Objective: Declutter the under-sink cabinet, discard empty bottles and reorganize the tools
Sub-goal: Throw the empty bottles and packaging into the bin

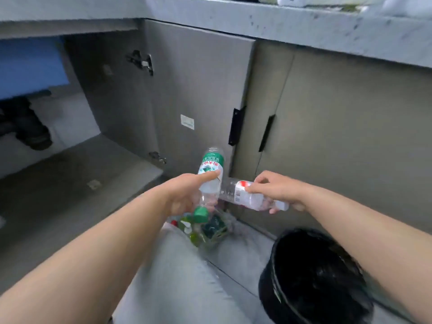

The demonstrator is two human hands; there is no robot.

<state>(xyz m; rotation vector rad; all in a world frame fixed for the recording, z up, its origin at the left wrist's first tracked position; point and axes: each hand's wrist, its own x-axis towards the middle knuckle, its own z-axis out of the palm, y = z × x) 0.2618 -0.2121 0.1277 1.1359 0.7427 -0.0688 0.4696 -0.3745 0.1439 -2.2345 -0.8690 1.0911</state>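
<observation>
Before the open door [198,90], gripped green bottle [211,168] cap-down in left hand [185,195], red bottle [242,195] sideways in right hand [279,190], both near bin [315,277]. Looked empty: light, thin-walled, crushable, likely slick. Best grasped mid-body at label, without squeezing.

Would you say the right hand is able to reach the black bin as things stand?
Probably yes. The black bin stands open just below the right hand, with nothing between them; the hand only has the red-labelled bottle in its grip.
</observation>
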